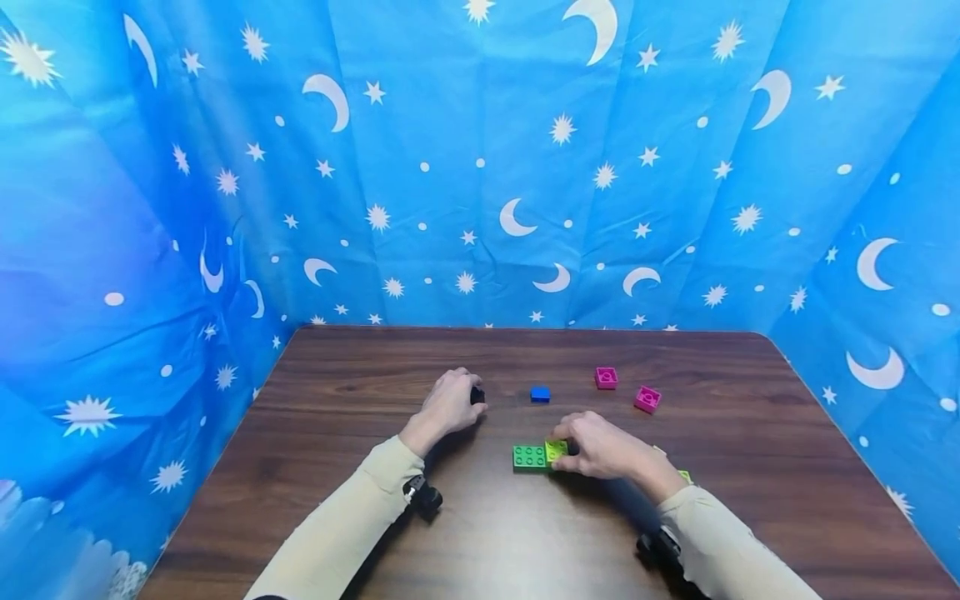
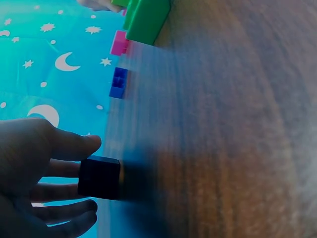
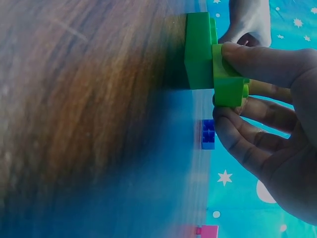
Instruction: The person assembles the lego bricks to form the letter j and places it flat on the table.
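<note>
My right hand pinches a lime-green toy brick between thumb and fingers. In the right wrist view, the lime brick overlaps the studded top of a longer green brick; whether it is fully pressed on I cannot tell. The green brick lies studs-up on the table. Farther left, my left hand holds a small black block between thumb and fingers. The left wrist view shows the black block close to the tabletop, its far side and some fingertips hidden.
Behind the hands lie a blue brick and two pink bricks. Another lime piece is partly covered by the right forearm. A blue curtain with moons and stars surrounds the wooden table.
</note>
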The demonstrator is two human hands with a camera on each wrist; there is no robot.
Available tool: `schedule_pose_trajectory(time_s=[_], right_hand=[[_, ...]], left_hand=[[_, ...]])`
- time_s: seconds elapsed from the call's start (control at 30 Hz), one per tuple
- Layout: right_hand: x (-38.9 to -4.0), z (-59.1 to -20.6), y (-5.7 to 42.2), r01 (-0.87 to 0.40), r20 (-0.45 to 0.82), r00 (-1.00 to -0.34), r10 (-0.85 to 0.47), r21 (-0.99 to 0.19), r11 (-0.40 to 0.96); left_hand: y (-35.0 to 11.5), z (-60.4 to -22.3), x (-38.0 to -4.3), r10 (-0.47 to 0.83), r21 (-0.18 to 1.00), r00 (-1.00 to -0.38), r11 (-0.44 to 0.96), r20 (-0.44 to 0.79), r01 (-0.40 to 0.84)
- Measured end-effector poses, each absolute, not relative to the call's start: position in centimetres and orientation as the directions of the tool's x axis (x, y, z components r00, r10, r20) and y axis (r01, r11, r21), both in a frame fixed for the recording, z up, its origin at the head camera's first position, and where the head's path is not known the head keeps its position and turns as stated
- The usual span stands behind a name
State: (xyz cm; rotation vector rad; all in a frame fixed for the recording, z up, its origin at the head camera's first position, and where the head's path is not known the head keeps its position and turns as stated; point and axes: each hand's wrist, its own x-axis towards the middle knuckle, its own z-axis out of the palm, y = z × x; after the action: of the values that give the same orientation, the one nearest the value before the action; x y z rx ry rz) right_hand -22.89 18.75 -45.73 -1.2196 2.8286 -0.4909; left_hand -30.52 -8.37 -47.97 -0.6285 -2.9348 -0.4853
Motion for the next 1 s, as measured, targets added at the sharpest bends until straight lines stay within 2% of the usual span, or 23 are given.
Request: schedule_pose_trajectory(time_s=[0.67,1.0], right_hand=[[-22.62,-45.71,19.13,-0.688,0.098,-0.712,-0.696,-0.298,0.662],[-22.54,-45.62,18.79,-0.710,0.102,-0.689,-0.717,-0.292,0.641]], left_hand=[[-8.56,-48.51,-30.37,0.409,0.304,-0.898,0.845,0.162,0.440],[-8.89,-48.80,-30.03,0.386,0.326,-0.910,0.850,0.148,0.414]])
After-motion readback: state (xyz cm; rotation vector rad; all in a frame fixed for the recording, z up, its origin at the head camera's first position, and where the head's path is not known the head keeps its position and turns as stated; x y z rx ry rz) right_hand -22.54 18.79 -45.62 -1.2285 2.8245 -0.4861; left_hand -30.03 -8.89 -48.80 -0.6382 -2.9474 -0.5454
